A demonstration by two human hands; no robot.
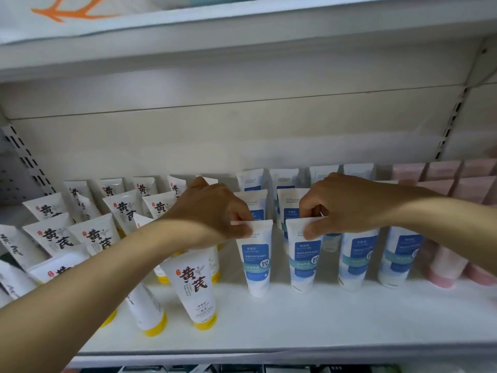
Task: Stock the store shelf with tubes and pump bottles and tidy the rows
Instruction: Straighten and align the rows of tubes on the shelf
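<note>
Foreground: yellow-capped white tubes (pixel 197 289) stood unevenly.
Left hand (pixel 215 208): pinched front blue-labelled white tube (pixel 256 261).
Right hand (pixel 341 204): pinched neighbouring blue-labelled tube (pixel 304 258).
Progress: white shelf (pixel 322 319) largely stocked; straightening apparently remained.

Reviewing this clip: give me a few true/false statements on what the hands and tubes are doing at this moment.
1. The left hand pinches the top of a blue-label tube. True.
2. The right hand hangs idle, away from the shelf. False: it pinches the top of the neighbouring blue-label tube.
3. The yellow-capped tubes stand left of the blue ones. True.
4. The pink tubes are at the far left. False: they stand at the right end.
</note>
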